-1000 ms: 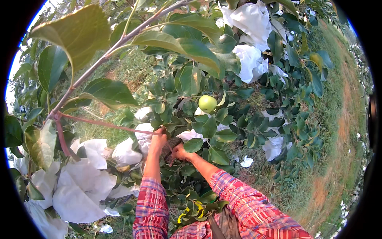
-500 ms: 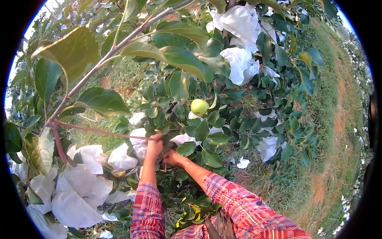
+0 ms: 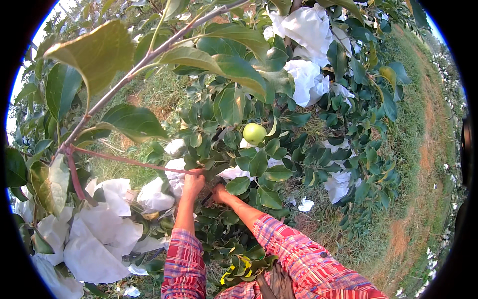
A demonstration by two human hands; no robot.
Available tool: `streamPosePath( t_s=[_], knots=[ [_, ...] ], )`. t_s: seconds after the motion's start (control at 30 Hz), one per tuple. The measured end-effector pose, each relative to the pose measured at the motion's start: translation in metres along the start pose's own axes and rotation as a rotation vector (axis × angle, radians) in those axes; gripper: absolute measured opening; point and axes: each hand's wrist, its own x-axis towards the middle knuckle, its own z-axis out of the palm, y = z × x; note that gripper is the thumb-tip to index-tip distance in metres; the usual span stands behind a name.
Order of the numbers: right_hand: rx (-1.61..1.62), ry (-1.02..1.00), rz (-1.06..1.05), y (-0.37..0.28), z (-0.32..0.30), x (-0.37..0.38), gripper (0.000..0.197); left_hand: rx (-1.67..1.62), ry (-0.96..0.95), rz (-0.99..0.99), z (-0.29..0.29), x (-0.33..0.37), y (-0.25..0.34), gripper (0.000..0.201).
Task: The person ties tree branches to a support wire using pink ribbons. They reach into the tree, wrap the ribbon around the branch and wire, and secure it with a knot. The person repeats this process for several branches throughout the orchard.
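Note:
A reddish strap runs taut from a branch at the upper left to my left hand, whose fingers are closed on it. Beside it, slightly lower and to the right, my right hand reaches in among the leaves with curled fingers. What those fingers hold is hidden. A short dark stick-like piece shows between the two hands. Above them hangs a pale green apple. A white paper bag lies in the foliage just beyond my right hand.
Large white bags crowd the lower left, and others hang at the upper right. Leafy twigs surround both forearms. A cluster of leaves sits against my front. Grass and a bare dirt strip run along the right.
My right hand has shifted slightly right and up, a little away from my left. The left keeps its hold on the strap. The whole view has moved slightly.

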Motion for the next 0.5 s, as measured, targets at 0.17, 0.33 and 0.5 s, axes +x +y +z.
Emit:
streamPosePath(
  t_s=[0.17, 0.33, 0.5],
  knots=[
    [0.034, 0.163, 0.086, 0.049, 0.068, 0.054, 0.015, 0.016, -0.009, 0.044, -0.004, 0.007, 0.008, 0.031],
    [0.514, 0.495, 0.163, 0.05, 0.069, 0.076, 0.019, 0.067, -0.018, 0.11, -0.005, 0.008, 0.009, 0.028],
    [0.91, 0.502, 0.146, 0.03, 0.074, 0.084, 0.014, 0.058, 0.128, 0.209, 0.001, 0.002, -0.024, 0.024]
  ],
)
